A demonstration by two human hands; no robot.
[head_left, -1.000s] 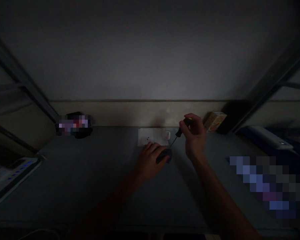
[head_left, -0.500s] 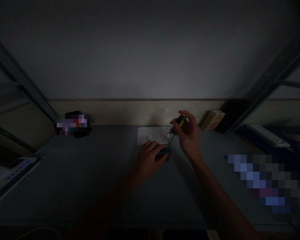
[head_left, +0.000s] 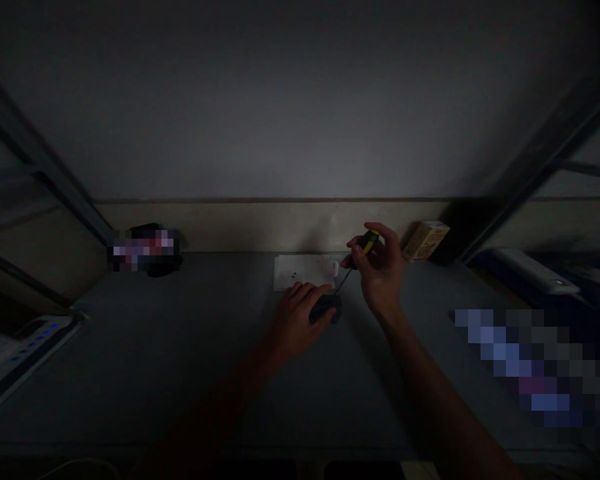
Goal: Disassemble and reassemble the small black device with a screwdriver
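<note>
My left hand [head_left: 300, 317] is closed around a small dark device [head_left: 326, 308] with a row of slots along its face, held on the table; its exact kind is too dark to tell. In my right hand [head_left: 383, 267] is a black and yellow screwdriver [head_left: 369, 241], gripped between thumb and fingers and tilted. Its shaft slants down and left, with the tip at the upper edge of the device. Just behind lies a white sheet of paper [head_left: 310, 270] bearing a few tiny dark pieces, probably screws. A small white object [head_left: 335, 268] sits at the paper's right edge.
A yellowish carton [head_left: 427, 241] stands at the back right by the wall. A dark object, partly blurred out, [head_left: 163, 265] is at the back left. A white power strip [head_left: 43, 337] with blue marks lies at the left. A long white device [head_left: 537, 272] rests at the right.
My right hand and the screwdriver's handle have shifted slightly right, so the shaft leans more. The device in my left hand has tilted a little.
</note>
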